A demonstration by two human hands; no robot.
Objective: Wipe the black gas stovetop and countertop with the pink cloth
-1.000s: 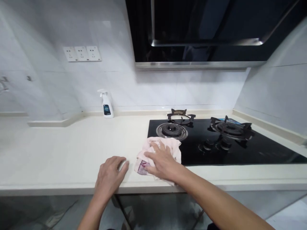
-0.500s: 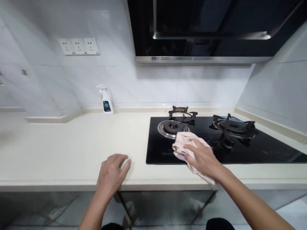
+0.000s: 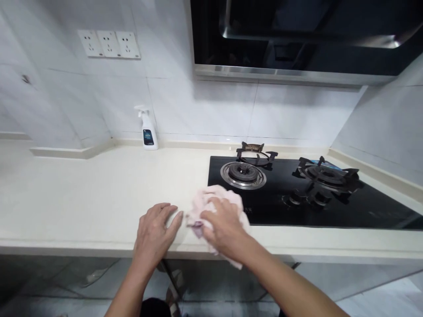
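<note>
My right hand [image 3: 225,228] presses a crumpled pale pink cloth [image 3: 211,203] onto the cream countertop [image 3: 82,198], right at the left front corner of the black glass gas hob [image 3: 346,207]. Its fingers curl over the cloth. My left hand [image 3: 155,233] lies flat on the countertop just left of the cloth, fingers spread, holding nothing. The cloth's edge hangs a little over the counter's front edge.
A white spray bottle [image 3: 147,128] stands at the back wall. The hob carries a bare left burner [image 3: 243,173], a loose pan support [image 3: 256,152] behind it, a right burner with its support [image 3: 325,175] and two knobs [image 3: 306,198]. A range hood [image 3: 297,39] hangs above.
My right hand slid the cloth right onto the hob glass, then back left to the hob's corner beside my left hand. My left hand stayed on the counter. The camera tilted down slightly.
</note>
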